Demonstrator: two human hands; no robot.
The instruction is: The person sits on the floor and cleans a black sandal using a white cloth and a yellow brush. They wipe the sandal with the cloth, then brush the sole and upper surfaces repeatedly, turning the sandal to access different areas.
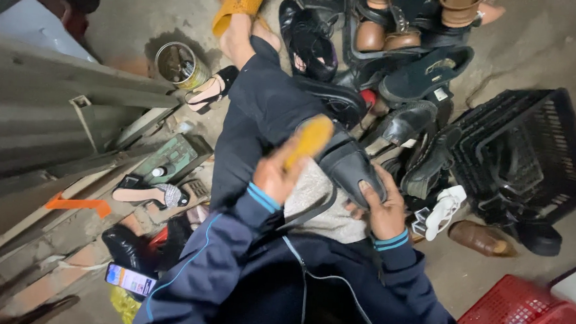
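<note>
Concrete floor (544, 37) | left hand (275, 174) grip clenched on yellow brush (310, 138) (blurred) | right hand (379, 206) grasping black shoe (350, 168)

The yellow brush (310, 139) is motion-blurred, and the red crate (523, 319) is cut off at the frame's corner.

Dim, cool, even lighting; source not visible. Soft shadow beside tin can (178, 64) on concrete floor (556, 51). Faint sheen on black shoes (405, 122). Motion blur on yellow brush (310, 138) and left hand (274, 174). Wide-angle stretch at edges. Dark clothing lacking detail; glowing phone screen (131, 280).
</note>
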